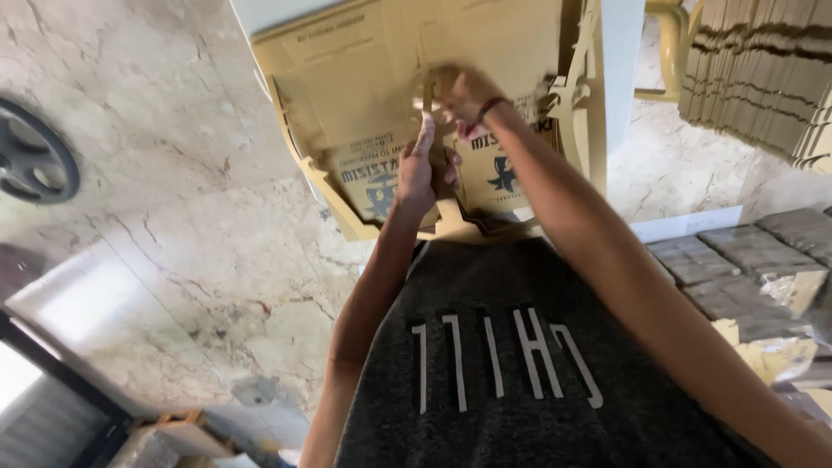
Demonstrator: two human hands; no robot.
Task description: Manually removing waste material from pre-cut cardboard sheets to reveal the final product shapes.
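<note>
Flat tan cardboard carton, printed, held up before the chest over the marble floor. Likely light, stiff, bends at creases; best held by edges. Left hand pinches the centre flap; right hand blurred, grip unclear. Stacked cartons cut off, right.

The flattened cardboard box is tan with dark blue print, the floor cream marble with brown veins, the shirt charcoal with pale lettering.
</note>
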